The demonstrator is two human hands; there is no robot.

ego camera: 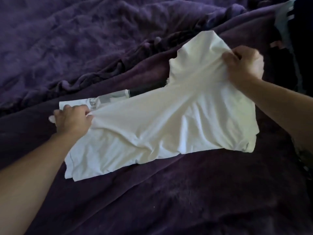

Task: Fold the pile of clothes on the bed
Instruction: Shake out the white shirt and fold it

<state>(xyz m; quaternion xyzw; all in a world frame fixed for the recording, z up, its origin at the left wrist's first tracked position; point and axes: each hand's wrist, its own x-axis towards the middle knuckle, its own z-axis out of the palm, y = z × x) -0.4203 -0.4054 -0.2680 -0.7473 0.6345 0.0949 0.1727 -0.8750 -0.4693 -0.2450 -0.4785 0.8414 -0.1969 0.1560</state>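
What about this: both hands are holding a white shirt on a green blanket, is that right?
Not quite. The blanket is purple, not green, as the head view shows. The rest is right: the left hand and the right hand both grip the white shirt, which is on that blanket.
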